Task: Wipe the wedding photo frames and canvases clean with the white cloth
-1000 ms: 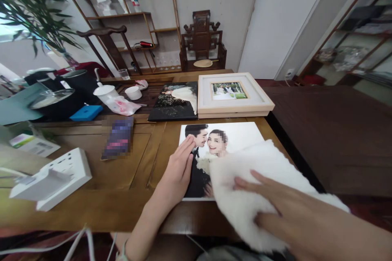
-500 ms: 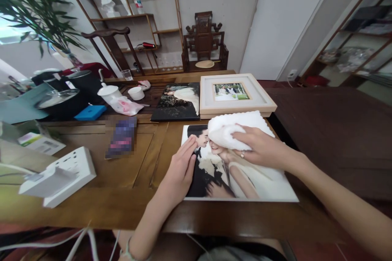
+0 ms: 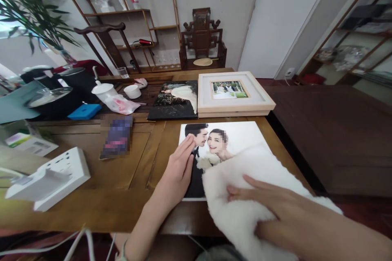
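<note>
A wedding photo panel [image 3: 241, 132] lies flat near the table's front edge. My left hand [image 3: 177, 168] rests on its left side, fingers stretched out flat and holding nothing. A fluffy white cloth [image 3: 235, 171] covers the panel's lower right part and hangs over the front edge. Gripping that cloth is my right hand [image 3: 275, 212], with the fingertips on top and part of the hand hidden among its folds.
Behind the panel are a light wooden frame [image 3: 204, 97] with a small photo and a dark photo panel [image 3: 165, 110]. To the left stand a white power strip [image 3: 75, 171], a blue box [image 3: 85, 111], white cups and black pots. A brown surface [image 3: 343, 138] lies right.
My right hand has moved the cloth from the panel's upper part down toward me and right, spreading it out and uncovering the pictured faces. My left hand stays at the left side.
</note>
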`<state>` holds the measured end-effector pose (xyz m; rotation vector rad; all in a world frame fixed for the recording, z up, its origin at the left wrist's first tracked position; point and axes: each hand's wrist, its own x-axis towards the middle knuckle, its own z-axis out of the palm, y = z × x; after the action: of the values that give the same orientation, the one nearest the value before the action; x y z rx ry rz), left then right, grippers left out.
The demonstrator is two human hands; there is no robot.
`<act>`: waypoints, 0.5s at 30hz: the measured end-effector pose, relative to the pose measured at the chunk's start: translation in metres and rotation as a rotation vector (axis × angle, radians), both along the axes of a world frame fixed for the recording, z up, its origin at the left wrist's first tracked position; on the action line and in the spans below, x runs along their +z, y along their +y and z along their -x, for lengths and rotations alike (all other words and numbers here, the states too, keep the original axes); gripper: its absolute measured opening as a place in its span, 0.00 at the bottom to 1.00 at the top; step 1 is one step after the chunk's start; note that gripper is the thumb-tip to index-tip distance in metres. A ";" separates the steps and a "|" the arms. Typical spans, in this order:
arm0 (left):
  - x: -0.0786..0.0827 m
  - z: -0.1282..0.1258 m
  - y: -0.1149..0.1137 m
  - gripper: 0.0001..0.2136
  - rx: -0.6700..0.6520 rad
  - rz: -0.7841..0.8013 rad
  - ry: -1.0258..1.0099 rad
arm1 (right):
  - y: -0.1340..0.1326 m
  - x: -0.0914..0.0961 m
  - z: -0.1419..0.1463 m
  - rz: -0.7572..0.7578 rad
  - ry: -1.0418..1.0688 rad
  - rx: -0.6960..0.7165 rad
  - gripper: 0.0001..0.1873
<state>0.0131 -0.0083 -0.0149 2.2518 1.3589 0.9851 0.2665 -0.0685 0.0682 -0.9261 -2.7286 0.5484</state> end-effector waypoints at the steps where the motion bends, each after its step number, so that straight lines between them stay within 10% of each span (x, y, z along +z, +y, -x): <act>1: 0.000 0.000 0.000 0.19 0.002 0.000 -0.005 | 0.005 -0.001 0.000 -0.005 -0.004 0.005 0.13; 15: 0.006 0.000 0.001 0.20 0.015 0.040 0.043 | 0.118 -0.026 0.021 -0.208 -0.020 -0.123 0.03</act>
<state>0.0134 -0.0075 -0.0092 2.2493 1.4031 0.9110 0.2457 0.0493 0.0421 -1.0399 -2.6596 0.2293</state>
